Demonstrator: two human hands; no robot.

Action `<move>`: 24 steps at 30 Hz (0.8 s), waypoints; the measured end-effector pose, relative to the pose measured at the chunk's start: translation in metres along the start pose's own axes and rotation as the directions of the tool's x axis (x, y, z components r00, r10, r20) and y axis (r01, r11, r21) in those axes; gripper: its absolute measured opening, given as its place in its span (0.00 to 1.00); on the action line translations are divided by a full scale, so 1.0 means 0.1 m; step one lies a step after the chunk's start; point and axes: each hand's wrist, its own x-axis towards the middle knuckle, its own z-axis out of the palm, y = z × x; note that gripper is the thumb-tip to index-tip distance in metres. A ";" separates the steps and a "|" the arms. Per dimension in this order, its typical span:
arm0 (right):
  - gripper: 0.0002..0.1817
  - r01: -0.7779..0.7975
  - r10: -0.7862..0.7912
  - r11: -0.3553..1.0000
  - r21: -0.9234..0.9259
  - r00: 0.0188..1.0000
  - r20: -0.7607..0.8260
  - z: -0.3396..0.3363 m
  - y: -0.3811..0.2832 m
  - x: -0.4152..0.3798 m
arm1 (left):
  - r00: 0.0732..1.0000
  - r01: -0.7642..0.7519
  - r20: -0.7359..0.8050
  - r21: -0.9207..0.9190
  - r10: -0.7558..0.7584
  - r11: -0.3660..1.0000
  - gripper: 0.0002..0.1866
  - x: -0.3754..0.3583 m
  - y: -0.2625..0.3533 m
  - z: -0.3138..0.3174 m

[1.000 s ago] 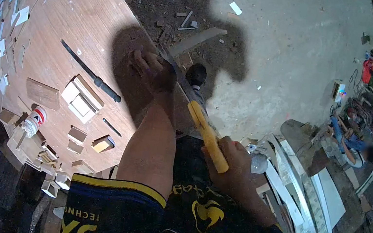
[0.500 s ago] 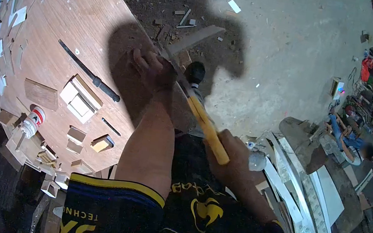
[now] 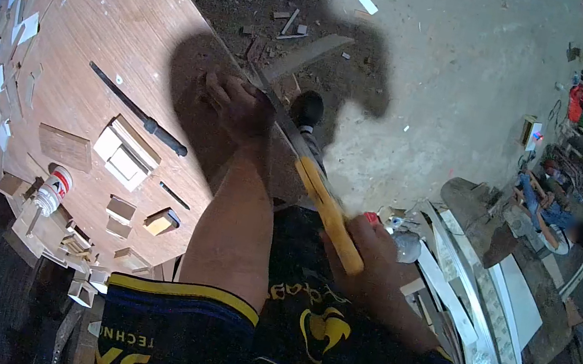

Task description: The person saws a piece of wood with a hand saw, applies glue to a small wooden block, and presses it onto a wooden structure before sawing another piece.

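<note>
My right hand (image 3: pixel 371 261) is closed around the yellow handle of a hand saw (image 3: pixel 328 215). Its narrow grey blade slants up and left along the edge of the wooden table (image 3: pixel 143 11), passing beside my left hand. That left hand (image 3: pixel 242 108) rests at the table edge in deep shadow, fingers curled and pressed down. Whatever lies beneath those fingers is too dark to make out. On the tabletop nearby are a dark rod-like tool with a handle (image 3: pixel 138 110), a small wooden box-like piece (image 3: pixel 126 154) and a thin dark pen-like stick (image 3: pixel 174 195).
A white and red bottle (image 3: pixel 54 190), a small block (image 3: pixel 161 222) and several wood pieces lie on the table. Offcuts (image 3: pixel 291 21) litter the floor beyond its edge. Long boards (image 3: pixel 470 312) lie at right, and another person (image 3: pixel 548 217) sits farther off.
My right hand has drawn the saw back toward my body, down and slightly right. My left hand stays in nearly the same place.
</note>
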 end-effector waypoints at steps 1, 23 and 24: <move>0.12 -0.005 0.005 1.000 -0.002 1.000 0.005 0.03 0.00 0.03 | 1.000 0.008 0.020 -0.027 -0.007 1.000 0.07 0.07 0.07 -0.12; 0.13 -0.008 0.009 1.000 -0.013 0.997 0.072 -0.32 -0.10 -0.10 | 0.999 -0.025 -0.027 -0.064 0.023 0.998 0.07 0.09 0.07 -0.13; 0.13 -0.016 0.017 1.000 -0.014 0.997 0.080 -0.21 -0.04 -0.05 | 1.000 -0.022 -0.015 -0.063 0.021 0.998 0.07 0.05 0.05 -0.13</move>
